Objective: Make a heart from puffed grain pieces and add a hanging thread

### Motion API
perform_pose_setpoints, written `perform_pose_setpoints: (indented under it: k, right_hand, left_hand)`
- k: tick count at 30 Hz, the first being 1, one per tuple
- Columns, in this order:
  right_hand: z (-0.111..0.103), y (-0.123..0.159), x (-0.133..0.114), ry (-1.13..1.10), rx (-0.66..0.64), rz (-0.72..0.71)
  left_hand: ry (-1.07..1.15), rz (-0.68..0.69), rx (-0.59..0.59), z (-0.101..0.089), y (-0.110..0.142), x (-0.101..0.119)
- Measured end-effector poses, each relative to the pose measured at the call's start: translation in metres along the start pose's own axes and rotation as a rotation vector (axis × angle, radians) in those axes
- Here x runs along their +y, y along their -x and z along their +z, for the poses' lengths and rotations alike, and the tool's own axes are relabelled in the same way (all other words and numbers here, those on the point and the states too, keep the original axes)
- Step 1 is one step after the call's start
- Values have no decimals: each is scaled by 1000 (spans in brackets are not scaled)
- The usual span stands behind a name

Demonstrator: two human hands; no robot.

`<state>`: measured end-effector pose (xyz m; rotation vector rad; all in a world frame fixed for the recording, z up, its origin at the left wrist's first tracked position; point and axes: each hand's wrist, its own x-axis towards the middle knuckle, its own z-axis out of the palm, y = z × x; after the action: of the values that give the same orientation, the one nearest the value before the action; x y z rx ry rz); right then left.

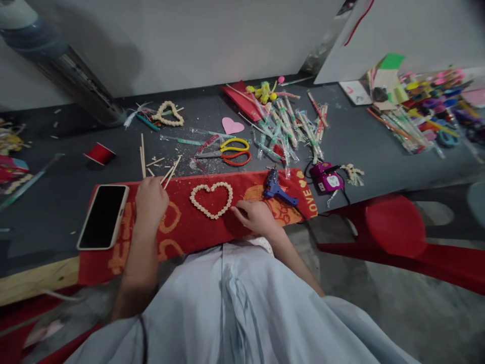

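A heart outline made of small cream pieces (211, 200) lies on a red cloth (182, 227) with orange heart prints. My left hand (150, 200) rests on the cloth left of the heart, fingers curled around thin wooden sticks (170, 173) that point away from me. My right hand (255, 216) lies on the cloth just right of the heart, its fingertips close to the heart's lower right edge, fingers bent; whether they hold anything is hidden.
A phone (102, 216) lies face up at the cloth's left end. A blue glue gun (276, 188) sits at the right end. Scissors (229, 150), a pink paper heart (231, 126), a second cream heart (168, 114), wrapped sticks (291, 132) and a red stool (394, 220) surround.
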<state>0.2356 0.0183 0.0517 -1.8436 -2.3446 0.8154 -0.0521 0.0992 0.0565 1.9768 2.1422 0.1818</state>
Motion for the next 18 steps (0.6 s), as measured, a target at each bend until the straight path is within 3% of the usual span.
perform_pose_setpoints:
  k: [6, 18]
  right_hand:
    - [3, -3, -5, 10, -25, -36]
    - [7, -10, -17, 54, -58, -66]
  left_hand:
    - [-10, -69, 5, -5, 5, -4]
    - [-27, -217, 36, -19, -8, -34]
